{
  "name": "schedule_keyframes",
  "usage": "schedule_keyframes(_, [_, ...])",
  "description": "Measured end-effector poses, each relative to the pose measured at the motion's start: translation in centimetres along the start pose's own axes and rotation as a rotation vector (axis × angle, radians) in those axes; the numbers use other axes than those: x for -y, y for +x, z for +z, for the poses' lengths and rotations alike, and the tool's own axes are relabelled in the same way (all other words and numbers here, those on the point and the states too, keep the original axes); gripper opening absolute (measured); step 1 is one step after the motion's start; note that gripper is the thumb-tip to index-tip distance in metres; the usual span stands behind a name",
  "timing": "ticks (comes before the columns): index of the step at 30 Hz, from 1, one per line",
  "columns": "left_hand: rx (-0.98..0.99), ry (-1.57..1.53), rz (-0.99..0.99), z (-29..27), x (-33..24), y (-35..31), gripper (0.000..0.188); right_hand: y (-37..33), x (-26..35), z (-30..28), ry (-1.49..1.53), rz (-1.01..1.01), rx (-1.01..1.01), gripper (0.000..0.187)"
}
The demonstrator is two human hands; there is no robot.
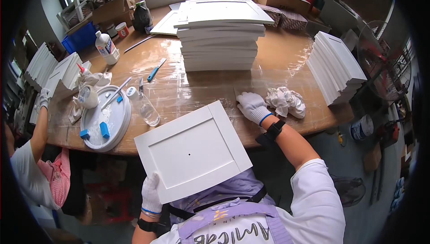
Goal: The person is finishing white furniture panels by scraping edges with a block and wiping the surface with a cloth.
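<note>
A white framed cabinet door panel (190, 152) with a small dark hole in its middle lies tilted over my lap, its far edge at the table edge. My left hand (151, 194), in a white knit glove, grips its near left corner. On the table beyond the panel's right side rests my right hand (253, 108), also gloved. Its fingers are curled at a thin brownish edge that I cannot make out. A crumpled white cloth (285, 102) lies just right of that hand.
A tall stack of white panels (219, 47) stands mid-table, another stack (336, 67) at right. At left are a round white lid (106, 130) with blue blocks, a clear bottle (147, 112), a blue-handled scraper (156, 70) and a white bottle (106, 48). A co-worker's arm (41, 125) reaches in.
</note>
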State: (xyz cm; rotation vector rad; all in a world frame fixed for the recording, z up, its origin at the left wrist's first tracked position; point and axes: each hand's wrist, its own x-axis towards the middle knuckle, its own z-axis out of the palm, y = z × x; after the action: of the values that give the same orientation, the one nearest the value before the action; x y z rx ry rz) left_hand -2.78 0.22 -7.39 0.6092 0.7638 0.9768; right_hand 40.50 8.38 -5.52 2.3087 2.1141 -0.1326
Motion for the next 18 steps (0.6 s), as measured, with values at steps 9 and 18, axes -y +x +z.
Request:
schedule_keyframes(9, [-0.011, 0.212, -0.115, 3.2, 2.0, 3.5, 0.053, -0.1, -5.0, -4.0, -0.067, 0.331, -0.33, 0.043])
schedule_keyframes(18, [-0.126, -0.184, -0.302, 6.7, 5.4, 6.2, 0.048, -6.8, -11.7, 0.4, -0.019, 0.515, -0.165, 0.054])
